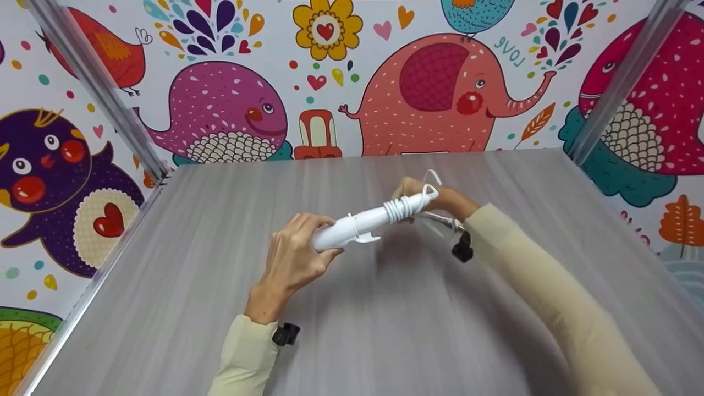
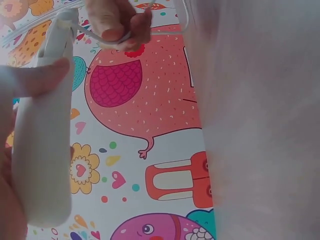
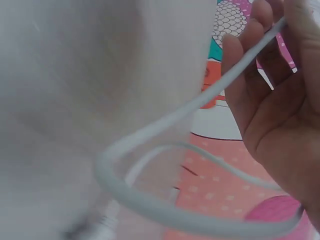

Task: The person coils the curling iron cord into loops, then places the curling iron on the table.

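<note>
A white wand-shaped appliance with a small hooked lever on its side is held over the table, tilted up to the right. My left hand grips its thick rounded end, with the thumb below and fingers over the top. Several turns of white cord wrap its narrower end. My right hand, partly hidden behind that end, pinches the cord between thumb and fingers. In the right wrist view, a loose loop of the cord hangs beside the palm, with a blurred white end piece at the bottom.
Under both hands lies a grey wood-grain table. Behind it stands a wall printed with cartoon animals, with metal posts at its corners. Black wrist mounts sit at both sleeves.
</note>
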Tool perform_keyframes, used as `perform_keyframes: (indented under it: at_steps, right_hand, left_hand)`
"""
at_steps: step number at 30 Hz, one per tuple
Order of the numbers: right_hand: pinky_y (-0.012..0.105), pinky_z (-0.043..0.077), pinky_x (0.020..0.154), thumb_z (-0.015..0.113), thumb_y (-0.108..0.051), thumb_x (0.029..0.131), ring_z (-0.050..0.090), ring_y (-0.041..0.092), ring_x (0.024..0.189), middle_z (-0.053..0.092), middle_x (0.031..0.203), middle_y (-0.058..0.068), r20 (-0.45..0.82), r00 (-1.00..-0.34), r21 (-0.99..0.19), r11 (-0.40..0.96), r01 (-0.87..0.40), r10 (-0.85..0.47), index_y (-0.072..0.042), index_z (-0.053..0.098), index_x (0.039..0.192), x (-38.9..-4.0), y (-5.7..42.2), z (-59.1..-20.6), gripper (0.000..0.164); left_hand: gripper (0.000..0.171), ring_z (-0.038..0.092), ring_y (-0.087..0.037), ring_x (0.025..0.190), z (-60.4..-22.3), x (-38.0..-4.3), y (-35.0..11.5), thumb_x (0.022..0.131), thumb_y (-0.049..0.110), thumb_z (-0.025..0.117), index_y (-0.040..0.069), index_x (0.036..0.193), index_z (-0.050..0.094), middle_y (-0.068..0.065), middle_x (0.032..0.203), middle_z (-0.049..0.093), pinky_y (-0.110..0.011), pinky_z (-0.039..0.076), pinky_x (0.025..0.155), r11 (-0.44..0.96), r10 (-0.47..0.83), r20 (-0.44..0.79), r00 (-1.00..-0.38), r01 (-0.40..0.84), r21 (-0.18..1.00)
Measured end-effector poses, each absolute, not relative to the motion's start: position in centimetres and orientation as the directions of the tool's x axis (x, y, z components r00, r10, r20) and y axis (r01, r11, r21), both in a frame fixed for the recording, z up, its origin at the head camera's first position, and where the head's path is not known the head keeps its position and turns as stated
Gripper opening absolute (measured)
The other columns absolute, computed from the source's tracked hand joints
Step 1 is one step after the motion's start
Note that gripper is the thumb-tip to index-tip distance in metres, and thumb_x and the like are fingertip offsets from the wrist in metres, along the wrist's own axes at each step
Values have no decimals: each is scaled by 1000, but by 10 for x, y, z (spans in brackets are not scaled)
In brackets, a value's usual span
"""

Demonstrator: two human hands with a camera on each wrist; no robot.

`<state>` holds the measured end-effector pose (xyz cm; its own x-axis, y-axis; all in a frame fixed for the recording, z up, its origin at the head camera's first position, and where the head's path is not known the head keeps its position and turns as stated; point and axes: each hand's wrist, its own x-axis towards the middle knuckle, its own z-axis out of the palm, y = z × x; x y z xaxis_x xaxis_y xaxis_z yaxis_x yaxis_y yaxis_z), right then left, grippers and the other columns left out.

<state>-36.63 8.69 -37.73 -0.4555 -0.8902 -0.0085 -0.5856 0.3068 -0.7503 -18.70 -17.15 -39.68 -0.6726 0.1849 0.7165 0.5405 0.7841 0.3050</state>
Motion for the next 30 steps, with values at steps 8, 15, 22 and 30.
perform_keyframes:
  at_steps: [8, 15, 22, 30]
  right_hand:
    - [18, 44, 55, 78, -20, 87, 59, 12, 65, 79, 95, 12, -208, -567, -567, 571, -594, -797, -7, 80, 102, -366, 89, -325, 20]
    - [23, 49, 56, 84, -31, 80, 66, 17, 65, 78, 80, 2, -186, -579, -368, 603, -708, -793, -17, 83, 91, -349, 83, -307, 18]
    - [31, 57, 67, 83, -27, 82, 65, 18, 77, 79, 84, 4, -58, -612, -213, 609, -764, -789, -11, 82, 97, -318, 70, -297, 21]
    - [29, 57, 63, 70, -22, 93, 64, 18, 65, 78, 91, 11, 54, -741, -308, 695, -650, -670, -5, 78, 108, -281, 67, -297, 24]
  left_hand:
    - [46, 69, -22, 86, -393, -183, -166, 65, 20, 94, 9, 103, 71, -6, 95, 73, -38, 60, 69, 768, 231, 714, -661, 574, 283]
    - [45, 70, -21, 86, -402, -185, -159, 65, 18, 94, 9, 103, 72, -5, 96, 74, -38, 59, 69, 779, 277, 673, -686, 570, 261]
    - [44, 70, -21, 84, -406, -186, -160, 65, 19, 94, 10, 102, 73, -5, 95, 74, -38, 59, 67, 818, 246, 670, -700, 521, 244]
    - [41, 70, -26, 85, -399, -187, -162, 67, 16, 92, 7, 102, 74, -10, 95, 74, -42, 59, 66, 867, 144, 696, -704, 428, 254]
